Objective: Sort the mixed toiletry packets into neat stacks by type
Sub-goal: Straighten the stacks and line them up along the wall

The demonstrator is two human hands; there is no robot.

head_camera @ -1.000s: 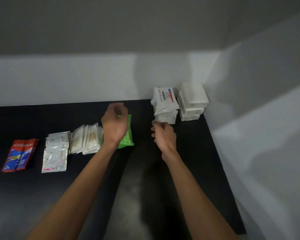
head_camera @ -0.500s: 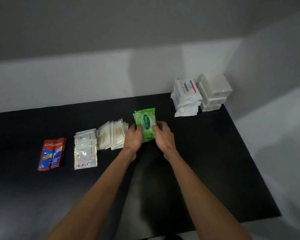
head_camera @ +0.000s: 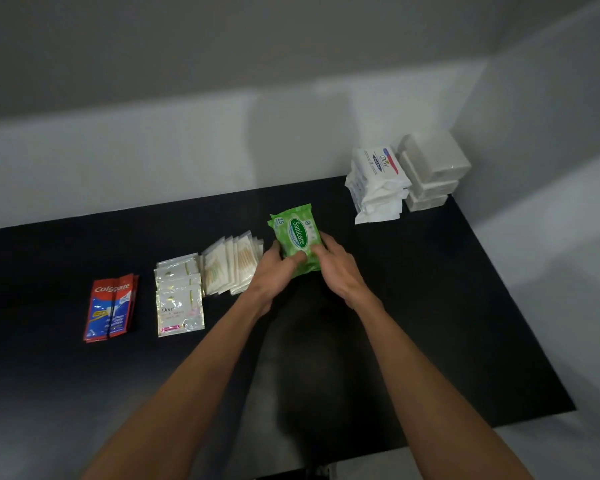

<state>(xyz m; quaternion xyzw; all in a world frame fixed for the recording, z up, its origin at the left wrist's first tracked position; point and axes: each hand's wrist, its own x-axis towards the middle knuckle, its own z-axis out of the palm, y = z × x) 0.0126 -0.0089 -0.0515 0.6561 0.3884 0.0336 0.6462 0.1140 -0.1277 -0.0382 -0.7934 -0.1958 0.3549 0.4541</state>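
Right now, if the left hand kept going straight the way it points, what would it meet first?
The left hand grips the green wipes pack, so that comes first. Past it, the line seems to cross the table toward the wall, left of the white packet stack; depth is unclear.

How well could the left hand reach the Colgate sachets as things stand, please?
Probably yes: the left hand grips the Sanicare pack, but only flat packets lie between it and the Colgate sachets.
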